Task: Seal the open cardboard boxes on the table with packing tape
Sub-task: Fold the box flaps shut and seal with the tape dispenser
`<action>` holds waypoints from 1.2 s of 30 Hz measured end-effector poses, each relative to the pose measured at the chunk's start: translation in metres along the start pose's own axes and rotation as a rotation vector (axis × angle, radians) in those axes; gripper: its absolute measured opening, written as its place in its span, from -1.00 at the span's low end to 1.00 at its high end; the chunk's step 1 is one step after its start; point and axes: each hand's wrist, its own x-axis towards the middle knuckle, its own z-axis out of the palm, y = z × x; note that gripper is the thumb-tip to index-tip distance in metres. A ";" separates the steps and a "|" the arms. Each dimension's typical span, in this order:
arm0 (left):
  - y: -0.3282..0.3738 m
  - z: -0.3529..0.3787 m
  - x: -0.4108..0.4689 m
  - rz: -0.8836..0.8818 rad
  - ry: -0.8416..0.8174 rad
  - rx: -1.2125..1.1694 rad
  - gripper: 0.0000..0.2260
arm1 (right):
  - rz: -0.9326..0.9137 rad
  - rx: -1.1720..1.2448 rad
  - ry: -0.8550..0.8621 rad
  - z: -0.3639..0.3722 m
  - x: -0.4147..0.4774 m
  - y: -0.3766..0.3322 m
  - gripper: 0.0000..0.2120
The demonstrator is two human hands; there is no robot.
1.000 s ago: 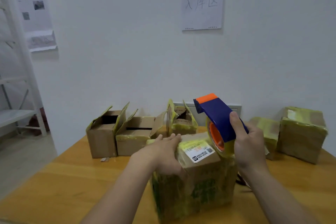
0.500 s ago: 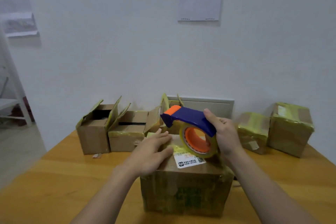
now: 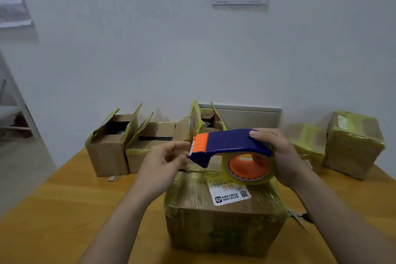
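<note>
A cardboard box (image 3: pixel 222 221) wrapped in yellowish tape, with a white label on top, stands in front of me on the wooden table (image 3: pixel 64 210). My right hand (image 3: pixel 276 154) grips a blue and orange tape dispenser (image 3: pixel 229 146) just above the box's top. The clear tape roll with an orange core (image 3: pixel 248 167) hangs at the box's far right edge. My left hand (image 3: pixel 165 163) is raised off the box, its fingertips curled at the dispenser's orange cutter end; whether they pinch the tape end I cannot tell.
Three open boxes stand along the wall: one at the left (image 3: pixel 109 146), one beside it (image 3: pixel 154 141), one behind the dispenser (image 3: pixel 205 120). Two taped boxes (image 3: pixel 306 141) (image 3: pixel 353 146) sit at the right. A cardboard scrap (image 3: pixel 297 218) lies right of the near box.
My left hand has lifted off the box top and gone to the dispenser's cutter end. The dispenser has tilted level, and the view has moved closer.
</note>
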 end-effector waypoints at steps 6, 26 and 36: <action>0.010 -0.002 0.013 -0.221 -0.240 -0.458 -0.71 | 0.000 0.067 -0.022 0.000 0.003 0.006 -0.73; 0.033 0.010 0.013 -0.466 -0.435 -0.895 -0.62 | 0.028 0.388 -0.010 0.000 0.000 0.011 -0.73; 0.020 0.003 0.018 -0.263 -0.123 -0.469 -0.84 | 0.035 0.226 -0.077 -0.006 0.005 0.007 -0.69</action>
